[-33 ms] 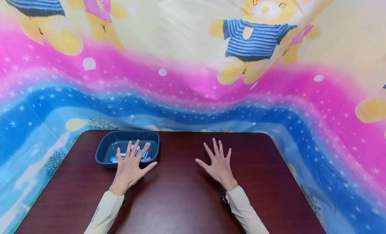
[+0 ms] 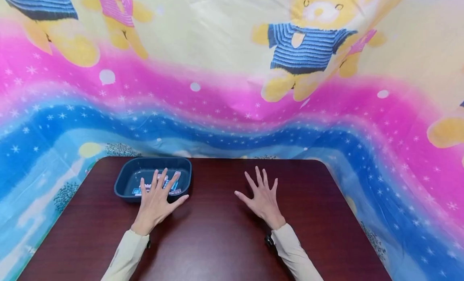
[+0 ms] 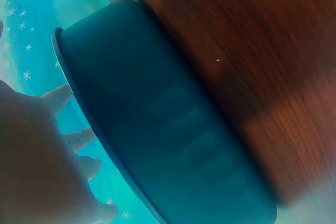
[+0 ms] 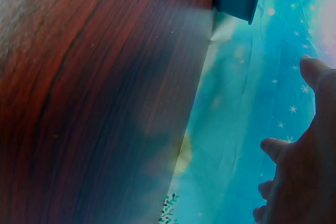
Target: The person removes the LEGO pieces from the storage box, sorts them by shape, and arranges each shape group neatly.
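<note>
A dark blue-grey plastic basin [image 2: 126, 177] stands at the back left of the table. Several small pink, white and light blue pieces [image 2: 176, 191] lie in it, partly hidden by fingers; their kind is too small to tell. My left hand [image 2: 155, 204] is spread, palm down, over the basin's near side. From the left wrist, the basin's outer wall [image 3: 152, 119] shows, with fingertips level with its rim; I cannot tell whether they touch. My right hand [image 2: 264, 199] hovers above the table's right half, fingers spread, holding nothing. Its fingers [image 4: 274, 148] show in the right wrist view.
The dark red-brown wooden table [image 2: 214, 240] has rounded far corners. Behind it and along both sides hangs a colourful cloth [image 2: 224, 104] printed with bears and snowflakes. Each wrist wears a dark strapped device [image 2: 269, 240] below a pale sleeve [image 2: 295, 248].
</note>
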Demonstrator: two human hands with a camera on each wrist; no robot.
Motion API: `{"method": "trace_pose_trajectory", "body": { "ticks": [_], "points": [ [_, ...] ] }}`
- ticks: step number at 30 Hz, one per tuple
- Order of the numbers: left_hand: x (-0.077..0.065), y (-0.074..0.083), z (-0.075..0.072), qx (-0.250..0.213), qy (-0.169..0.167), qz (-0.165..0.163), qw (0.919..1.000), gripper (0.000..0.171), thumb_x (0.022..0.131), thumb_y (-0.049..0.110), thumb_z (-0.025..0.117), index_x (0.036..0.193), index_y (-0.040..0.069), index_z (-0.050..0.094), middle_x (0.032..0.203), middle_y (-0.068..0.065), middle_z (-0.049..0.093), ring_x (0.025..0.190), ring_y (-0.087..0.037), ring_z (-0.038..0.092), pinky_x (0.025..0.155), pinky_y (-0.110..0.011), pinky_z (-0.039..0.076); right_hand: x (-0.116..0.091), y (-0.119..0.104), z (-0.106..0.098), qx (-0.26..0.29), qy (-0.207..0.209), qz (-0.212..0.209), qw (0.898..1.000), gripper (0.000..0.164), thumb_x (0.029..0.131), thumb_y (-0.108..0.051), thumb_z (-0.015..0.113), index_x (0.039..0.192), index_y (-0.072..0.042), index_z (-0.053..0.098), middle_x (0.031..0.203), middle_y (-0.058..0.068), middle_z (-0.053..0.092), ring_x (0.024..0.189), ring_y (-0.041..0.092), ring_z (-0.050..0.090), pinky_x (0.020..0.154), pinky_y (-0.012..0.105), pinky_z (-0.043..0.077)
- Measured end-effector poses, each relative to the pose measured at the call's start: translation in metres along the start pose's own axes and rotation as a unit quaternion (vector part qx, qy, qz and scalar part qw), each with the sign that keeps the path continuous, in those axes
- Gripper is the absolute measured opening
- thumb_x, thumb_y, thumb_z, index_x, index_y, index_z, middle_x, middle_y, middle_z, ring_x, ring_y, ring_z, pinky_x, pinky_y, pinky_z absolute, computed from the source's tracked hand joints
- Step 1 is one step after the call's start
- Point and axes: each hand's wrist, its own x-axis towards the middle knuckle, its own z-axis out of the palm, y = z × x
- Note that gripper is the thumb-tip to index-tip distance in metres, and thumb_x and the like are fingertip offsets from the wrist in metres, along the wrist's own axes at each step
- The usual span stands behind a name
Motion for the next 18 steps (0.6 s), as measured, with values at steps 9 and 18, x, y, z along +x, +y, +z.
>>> {"method": "trace_pose_trajectory", "body": {
  "ticks": [9, 18],
  "points": [
    [0.0, -0.003, -0.004, 0.012, 0.009, 0.0, 0.9999, 0.087, 0.091, 0.058, 0.074, 0.163, 0.019, 0.045, 0.169, -0.026, 0.03, 0.156, -0.052, 0.02, 0.117, -0.081, 0.003, 0.003, -0.005, -0.001, 0.009, 0.017, -0.019, 1.0, 0.088, 0.095, -0.07, 0.06, 0.166, -0.022, 0.04, 0.176, 0.016, 0.016, 0.161, 0.043, 0.009, 0.118, 0.08, 0.001],
    [0.0, -0.012, -0.009, 0.007, 0.018, 0.014, 0.9997, 0.085, 0.091, 0.062, 0.072, 0.16, 0.017, 0.049, 0.167, -0.026, 0.032, 0.155, -0.052, 0.021, 0.115, -0.083, 0.005, 0.009, -0.021, 0.005, 0.007, 0.016, -0.023, 1.0, 0.091, 0.094, -0.076, 0.056, 0.168, -0.026, 0.036, 0.177, 0.013, 0.014, 0.162, 0.041, 0.008, 0.118, 0.08, 0.004]
  ]
}}
